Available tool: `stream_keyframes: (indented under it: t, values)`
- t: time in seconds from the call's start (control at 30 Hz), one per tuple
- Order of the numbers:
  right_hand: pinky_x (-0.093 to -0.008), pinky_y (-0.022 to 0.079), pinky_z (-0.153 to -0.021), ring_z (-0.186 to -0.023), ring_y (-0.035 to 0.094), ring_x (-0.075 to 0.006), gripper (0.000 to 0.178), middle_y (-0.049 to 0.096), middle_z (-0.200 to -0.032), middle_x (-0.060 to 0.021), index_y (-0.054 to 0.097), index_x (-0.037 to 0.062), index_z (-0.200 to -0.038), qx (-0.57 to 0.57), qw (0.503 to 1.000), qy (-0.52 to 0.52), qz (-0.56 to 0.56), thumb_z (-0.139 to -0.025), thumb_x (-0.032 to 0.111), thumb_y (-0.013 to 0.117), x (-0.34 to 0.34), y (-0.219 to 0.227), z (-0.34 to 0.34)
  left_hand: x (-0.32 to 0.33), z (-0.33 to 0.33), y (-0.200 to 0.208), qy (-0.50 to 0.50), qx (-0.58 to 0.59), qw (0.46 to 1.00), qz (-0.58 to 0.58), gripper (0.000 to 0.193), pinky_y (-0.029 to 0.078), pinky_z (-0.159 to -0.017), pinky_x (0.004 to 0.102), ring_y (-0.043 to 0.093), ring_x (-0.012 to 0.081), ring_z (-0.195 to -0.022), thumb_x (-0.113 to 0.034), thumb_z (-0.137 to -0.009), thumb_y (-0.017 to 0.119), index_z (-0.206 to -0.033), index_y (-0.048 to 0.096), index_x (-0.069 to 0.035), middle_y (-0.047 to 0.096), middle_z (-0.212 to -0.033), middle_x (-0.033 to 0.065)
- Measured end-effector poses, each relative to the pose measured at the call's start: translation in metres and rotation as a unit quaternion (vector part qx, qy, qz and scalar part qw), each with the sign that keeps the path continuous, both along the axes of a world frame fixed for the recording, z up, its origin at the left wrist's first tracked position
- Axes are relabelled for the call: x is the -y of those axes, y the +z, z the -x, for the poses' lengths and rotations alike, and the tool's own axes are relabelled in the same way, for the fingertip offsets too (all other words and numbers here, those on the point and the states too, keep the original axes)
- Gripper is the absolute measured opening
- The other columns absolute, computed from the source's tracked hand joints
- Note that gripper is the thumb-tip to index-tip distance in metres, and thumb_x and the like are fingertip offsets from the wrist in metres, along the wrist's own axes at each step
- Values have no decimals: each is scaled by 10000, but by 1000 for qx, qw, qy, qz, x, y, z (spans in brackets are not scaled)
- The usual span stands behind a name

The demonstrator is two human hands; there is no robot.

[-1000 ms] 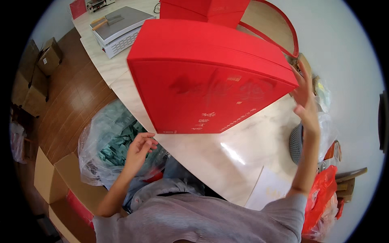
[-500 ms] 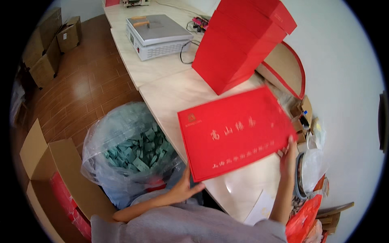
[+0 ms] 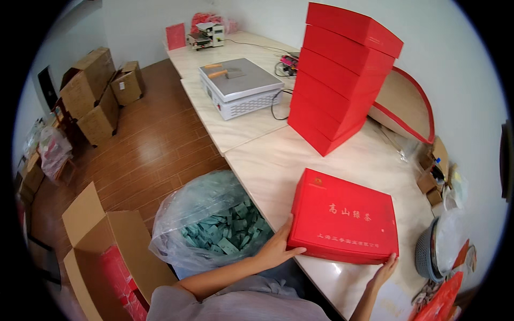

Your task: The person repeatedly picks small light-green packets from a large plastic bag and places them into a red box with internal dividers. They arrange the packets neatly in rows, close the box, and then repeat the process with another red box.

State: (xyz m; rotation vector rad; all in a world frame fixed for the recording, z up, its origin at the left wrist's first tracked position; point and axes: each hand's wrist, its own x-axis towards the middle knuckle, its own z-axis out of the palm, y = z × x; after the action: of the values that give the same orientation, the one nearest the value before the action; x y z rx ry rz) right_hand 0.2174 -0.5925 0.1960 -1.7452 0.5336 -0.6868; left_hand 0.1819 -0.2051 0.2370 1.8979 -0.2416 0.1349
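In the head view, a red box [image 3: 342, 208] lies on the near part of the pale, marble-patterned bench [image 3: 262, 140], its broad lid face up and its near left corner by the bench's edge. It is a flat, oblong case in bright, even red, with crisp straight edges and square corners; the lid looks smooth, and the shallower left and near sides read a little darker. Pale metallic characters run across the lid in two lines, the upper larger than the lower, and a small gold emblem sits by the far left corner (a tiny light speck shows toward the right edge). The left hand [image 3: 276, 249] holds the box at its near left corner, fingers laid along the left side and thumb along the near edge. The right hand [image 3: 383, 273] holds the near right corner, its fingers bent against it. Beyond the box, well clear of it, rises a stack of red boxes [image 3: 334, 80] in the same colour. To the left, below the bench top, a clear plastic bag [image 3: 174, 230] stands full of green packets [image 3: 227, 230], near the left forearm.
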Motion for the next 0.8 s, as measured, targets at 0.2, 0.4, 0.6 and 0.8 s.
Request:
stream_keyframes:
  t: [0.2, 0.4, 0.6, 0.8]
  values:
    - [-309, 402, -860, -908, 519, -211, 453, 574, -994, -131, 540, -45, -1081, 73, 995, -20, 65, -990, 386, 431, -19, 47, -5, -7, -22, 21, 22, 54, 997, -49, 936, 253, -1124, 394, 281, 382, -1359, -379, -850, 661, -1451, 94, 62, 227, -1473, 288]
    - [-328, 406, -892, -1014, 548, -239, 436, 595, -1086, -142, 531, -36, -1149, 85, 978, 3, 189, -996, 354, 411, 26, 56, -31, -9, -55, 57, 73, 150, 986, -24, 833, 268, -1106, 400, 336, 391, -1322, -352, -898, 599, -1443, 131, 71, 276, -1451, 283]
    - [-349, 371, -1014, -1209, 481, -267, 463, 445, -1401, -158, 357, -2, -1414, 154, 945, 124, 260, -987, 167, 422, -16, 116, -59, -8, -169, 89, 142, 196, 970, 8, 587, 353, -1024, 387, 466, 365, -1215, -385, -985, 414, -1378, 329, 42, 477, -1291, 270]
    - [-424, 265, -1099, -1315, 355, -357, 497, 407, -1414, -192, 479, 60, -1331, 10, 857, 282, 431, -855, 104, 616, -104, 77, -80, -26, -307, 81, 15, 56, 997, 41, 611, 276, -1107, 379, 384, 298, -1319, -446, -979, 413, -1324, 445, 57, 440, -1384, 224]
